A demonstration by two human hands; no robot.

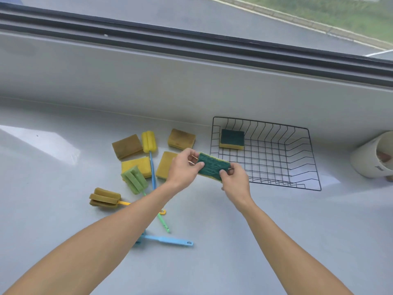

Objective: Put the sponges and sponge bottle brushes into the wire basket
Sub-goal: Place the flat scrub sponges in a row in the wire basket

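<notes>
Both hands hold a green-topped yellow sponge (212, 166) in the air just left of the black wire basket (309, 158). My left hand (184, 168) grips its left end, my right hand (235, 177) its right end. One green-and-yellow sponge (232, 139) lies in the basket's far left corner. On the counter to the left lie several yellow and brownish sponges (127, 146), plus a yellow bottle brush (149, 142) with a blue handle, a green bottle brush (134, 180) and a brownish bottle brush (104, 198).
A white mug (371, 158) lies tipped at the right edge, right of the basket. A light blue handle (168, 240) lies near my left forearm. A raised sill and window frame run along the back of the counter.
</notes>
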